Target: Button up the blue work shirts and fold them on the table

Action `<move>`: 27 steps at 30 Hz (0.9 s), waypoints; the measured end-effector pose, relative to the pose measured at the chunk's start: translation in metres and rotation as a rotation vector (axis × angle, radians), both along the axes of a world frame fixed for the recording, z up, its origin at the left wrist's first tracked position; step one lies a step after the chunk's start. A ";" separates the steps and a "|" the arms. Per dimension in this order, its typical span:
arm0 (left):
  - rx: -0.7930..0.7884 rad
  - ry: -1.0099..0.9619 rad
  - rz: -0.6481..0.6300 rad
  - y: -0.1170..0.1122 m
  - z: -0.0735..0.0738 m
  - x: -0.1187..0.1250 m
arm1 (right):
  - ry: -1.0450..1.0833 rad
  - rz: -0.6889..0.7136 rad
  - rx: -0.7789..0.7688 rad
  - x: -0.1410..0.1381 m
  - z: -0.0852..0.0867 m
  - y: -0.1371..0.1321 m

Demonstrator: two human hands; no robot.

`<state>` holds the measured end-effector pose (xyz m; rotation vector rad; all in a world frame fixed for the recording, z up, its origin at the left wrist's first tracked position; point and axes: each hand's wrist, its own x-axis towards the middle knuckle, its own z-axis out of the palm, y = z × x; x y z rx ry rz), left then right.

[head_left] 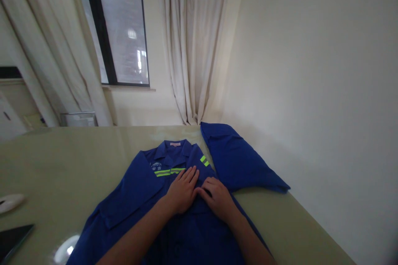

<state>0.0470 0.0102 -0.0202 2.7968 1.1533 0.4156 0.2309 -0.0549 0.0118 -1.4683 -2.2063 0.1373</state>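
A blue work jacket [183, 232] with yellow-green reflective strips lies front up on the table, collar away from me. Its sleeve on the left side is folded inward over the front. My left hand [183, 190] rests flat on the chest, fingers stretched out together over the strip. Close beside it, my right hand [217, 198] has its fingers bent down onto the jacket, seemingly gripping the cloth near the right-hand side; the fingertips are partly hidden. The right thumb reaches toward the left hand. Behind my right hand lies another blue garment, folded [242, 157].
The glossy greenish table [77, 165] meets a white wall [317, 91] on the right. At the left edge are a white rounded object [11, 203] and a dark flat device [14, 240]. Curtains [192, 41] and a window [122, 25] stand beyond.
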 end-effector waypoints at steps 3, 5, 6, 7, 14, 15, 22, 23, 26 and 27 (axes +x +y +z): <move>0.013 -0.031 -0.009 -0.025 -0.005 -0.025 | 0.011 -0.023 0.020 -0.001 0.001 -0.001; -0.005 -0.038 -0.013 -0.039 -0.006 -0.042 | 0.021 -0.047 0.037 -0.003 0.001 -0.002; -0.011 -0.044 -0.014 -0.045 -0.006 -0.049 | 0.024 -0.068 0.044 -0.004 0.001 -0.002; -0.011 -0.050 -0.015 -0.049 -0.006 -0.056 | 0.024 -0.099 0.051 -0.004 0.000 -0.002; 0.094 -0.128 0.028 -0.063 -0.003 -0.071 | -0.122 -0.413 0.052 0.002 -0.013 0.006; 0.109 -0.133 0.041 -0.064 -0.004 -0.070 | -0.135 -0.431 0.051 0.003 -0.014 0.007; 0.170 -0.164 0.235 -0.067 0.000 -0.069 | -0.167 -0.419 0.033 0.002 -0.017 0.006; 0.174 -0.161 0.287 -0.065 0.003 -0.074 | -0.173 -0.433 0.035 0.001 -0.017 0.005; 0.204 -0.097 0.525 -0.055 0.014 -0.104 | -0.214 -0.461 0.055 -0.001 -0.014 0.005; 0.218 -0.061 0.637 -0.051 0.017 -0.118 | -0.240 -0.467 0.053 -0.001 -0.012 0.006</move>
